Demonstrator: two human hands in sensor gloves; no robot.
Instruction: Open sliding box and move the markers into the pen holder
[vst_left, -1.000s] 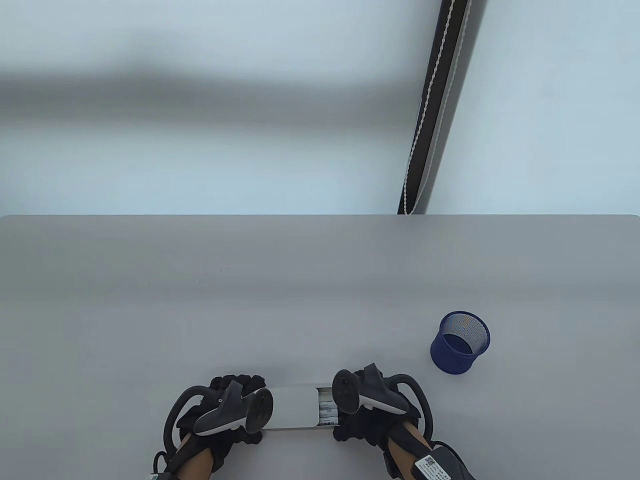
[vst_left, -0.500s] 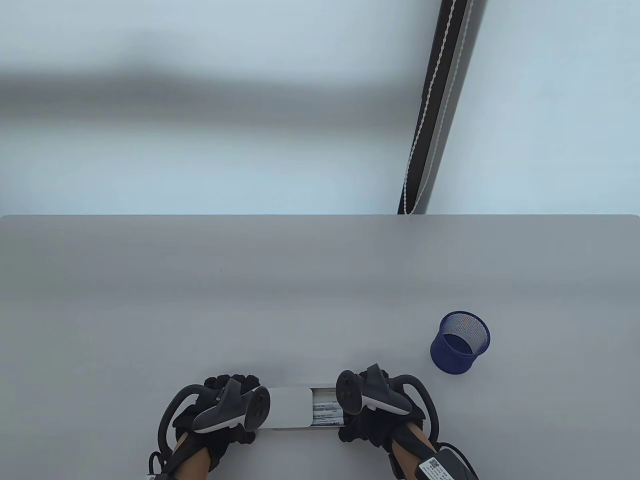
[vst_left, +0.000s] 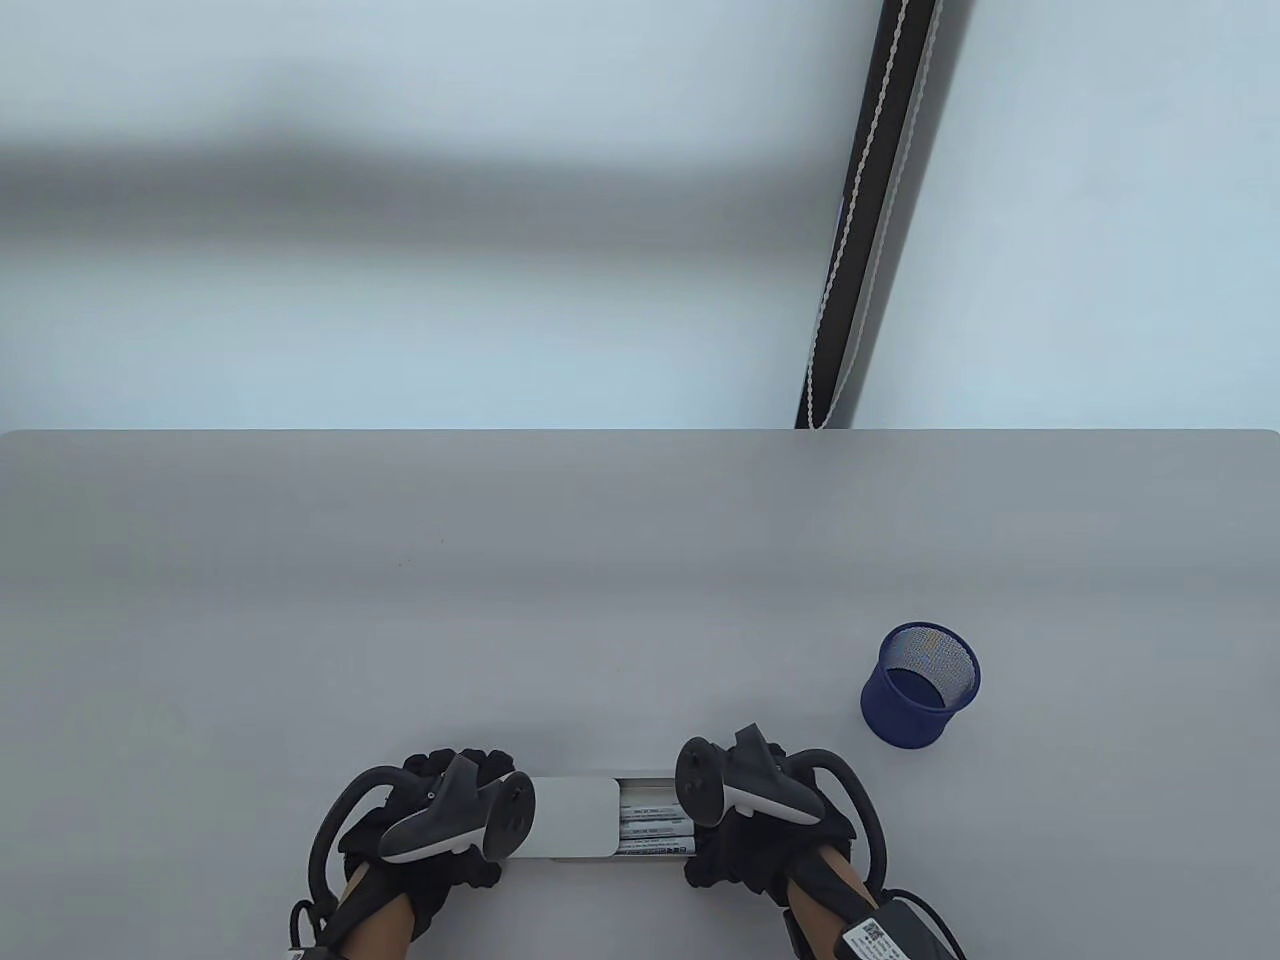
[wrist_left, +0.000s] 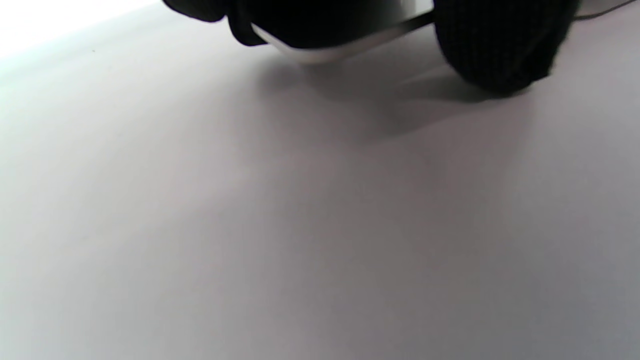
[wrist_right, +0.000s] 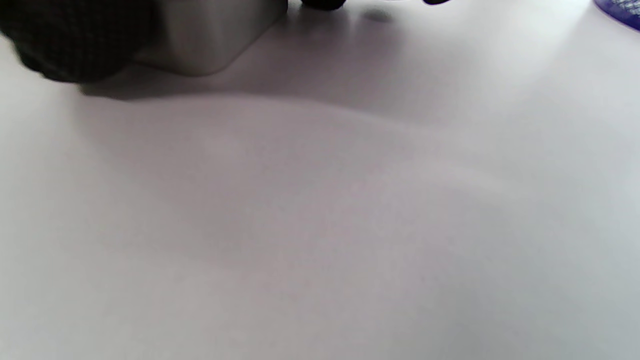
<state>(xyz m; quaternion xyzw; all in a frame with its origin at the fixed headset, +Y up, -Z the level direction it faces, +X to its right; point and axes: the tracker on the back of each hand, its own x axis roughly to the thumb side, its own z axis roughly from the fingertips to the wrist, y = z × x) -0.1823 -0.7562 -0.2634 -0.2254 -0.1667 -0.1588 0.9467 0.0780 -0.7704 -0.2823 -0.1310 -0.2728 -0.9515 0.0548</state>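
A white sliding box (vst_left: 572, 818) lies near the table's front edge, its lid slid part way left. Several markers (vst_left: 652, 830) show in the uncovered right part. My left hand (vst_left: 450, 835) grips the lid end of the box; the left wrist view shows dark fingers (wrist_left: 500, 45) curled round the box edge (wrist_left: 320, 52). My right hand (vst_left: 745, 845) holds the tray end on the right; the right wrist view shows a gloved finger (wrist_right: 70, 40) against the box corner (wrist_right: 210, 35). The trackers hide most of both hands. The blue mesh pen holder (vst_left: 920, 685) stands to the right, apart from both hands.
The grey table (vst_left: 600, 600) stretches far back to its edge. Behind the table's far edge a dark pole with a white cord (vst_left: 865, 210) stands against the pale wall. A sliver of the pen holder (wrist_right: 622, 10) shows at the right wrist view's top right corner.
The hands have pulled apart: the lid moved left with my left hand, the tray end right with my right hand. More of the markers is uncovered now.
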